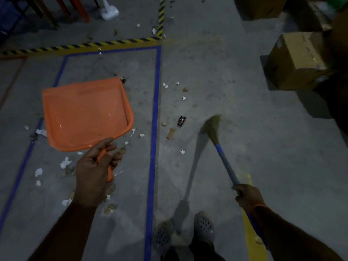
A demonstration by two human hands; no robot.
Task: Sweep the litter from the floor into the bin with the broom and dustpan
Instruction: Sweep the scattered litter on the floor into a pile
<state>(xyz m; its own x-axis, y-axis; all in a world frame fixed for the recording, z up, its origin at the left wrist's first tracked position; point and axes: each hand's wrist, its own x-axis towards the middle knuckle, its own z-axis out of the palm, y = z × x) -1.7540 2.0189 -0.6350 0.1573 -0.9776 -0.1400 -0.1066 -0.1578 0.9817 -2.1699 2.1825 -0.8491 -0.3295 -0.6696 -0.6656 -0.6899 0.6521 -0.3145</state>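
Smooth orange plastic dustpan (85,112), straw-bristled broom (213,129), matt concrete floor (216,63), cardboard box (295,61).

A grey concrete floor (216,59) fills the frame; blue tape (154,113) runs down its middle from a corner near the upper centre, with a second blue line slanting along the left side; black-and-yellow hazard tape (82,45) crosses the upper left and turns up toward the top edge; a yellow painted stripe (253,242) lies at lower right; a cardboard box (295,61) sits at the right edge, with another above it in the upper right corner; orange and dark legs (79,8) stand at upper left, a white base (110,13) just beside them; two grey perforated clogs (204,226) show at bottom centre.
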